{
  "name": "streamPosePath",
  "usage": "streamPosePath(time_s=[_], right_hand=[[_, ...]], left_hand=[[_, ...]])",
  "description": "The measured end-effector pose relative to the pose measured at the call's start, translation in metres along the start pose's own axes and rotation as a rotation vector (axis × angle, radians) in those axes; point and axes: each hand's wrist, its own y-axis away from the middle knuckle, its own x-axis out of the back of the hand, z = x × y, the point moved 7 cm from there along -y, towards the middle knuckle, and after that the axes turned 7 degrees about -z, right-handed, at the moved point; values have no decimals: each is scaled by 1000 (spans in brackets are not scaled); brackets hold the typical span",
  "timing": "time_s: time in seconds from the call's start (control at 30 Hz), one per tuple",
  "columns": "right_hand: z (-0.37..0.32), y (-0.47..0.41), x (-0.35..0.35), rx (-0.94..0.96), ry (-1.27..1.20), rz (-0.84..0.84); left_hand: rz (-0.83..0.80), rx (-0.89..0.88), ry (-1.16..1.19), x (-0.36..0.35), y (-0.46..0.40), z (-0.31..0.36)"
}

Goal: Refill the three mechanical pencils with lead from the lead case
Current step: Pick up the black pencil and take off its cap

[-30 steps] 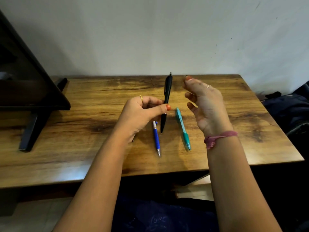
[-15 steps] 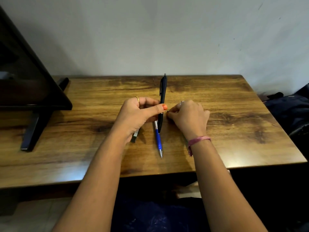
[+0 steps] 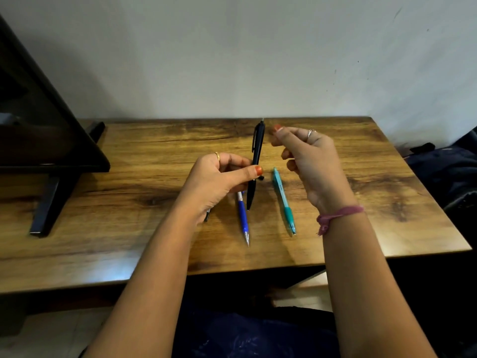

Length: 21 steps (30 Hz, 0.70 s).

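Black pencil (image 3: 256, 164): dark, slim barrel with a pocket clip near its top end; held upright above the surface, long axis near vertical, writing tip down, clip end up and leaning slightly toward the wall.
Blue pencil (image 3: 243, 218): blue barrel with a white upper section and a metal tip; lies flat on the surface, long axis running front to back, tip toward the person; upper end hidden under the left hand.
Teal pencil (image 3: 284, 200): pale teal barrel with a darker green sleeve near the tip; lies flat, just right of the blue pencil, tip toward the person, angled slightly right.
Left hand (image 3: 219, 182): grip closed round the middle of the black pencil, thumb pressed across the barrel, fingers curled behind it; gold ring on one finger.
Right hand (image 3: 309, 161): raised beside the top of the black pencil, apart from it; thumb and forefinger drawn together in a narrow pinch; whether anything sits between them I cannot tell.
Lead case: a small dark piece (image 3: 207, 215) shows under the left wrist; too hidden to identify.
Surface (image 3: 129, 228): brown wood-grain top against a pale wall.
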Motion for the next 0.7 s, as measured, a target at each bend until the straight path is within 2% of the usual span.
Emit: streamPosePath(time_s=[0.13,0.33,0.7], right_hand=[[1,1,-7,-48,-202,-105],[2,0,-12,-59,-436,-143],[-2,0,-19,-75,-579,-211]], left_hand=[[-50,11,-23,-7,0,1],[-104,-8,-2,-13,1,2],[-138,-16,-8,-16,1,1]])
